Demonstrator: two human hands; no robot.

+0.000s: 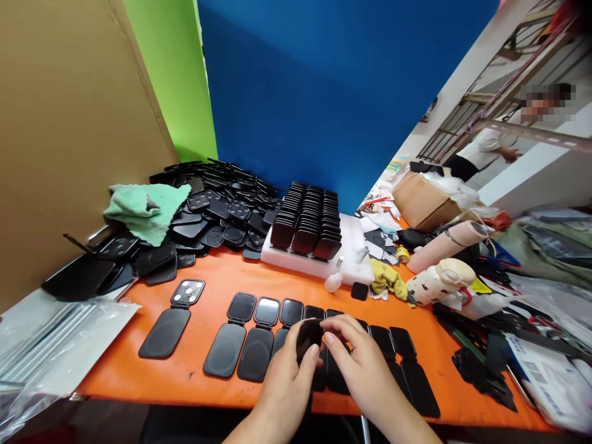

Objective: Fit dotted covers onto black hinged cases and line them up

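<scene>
My left hand (287,376) and my right hand (358,364) meet over the front of an orange table (139,376). Between their fingertips they hold a small black rounded square piece (309,336). Beneath the hands runs a row of flat black hinged parts (252,336), each a small square joined to a longer oval pad. The hands hide the middle of that row. One similar part with a white dotted square (187,291) lies apart at the left end.
A white foam block (356,243) carries rows of stacked black pieces (308,219). A heap of black parts (217,206) and a green cloth (145,209) lie back left. Plastic bags sit at the left edge. Clutter, a cardboard box (423,200) and a person fill the right.
</scene>
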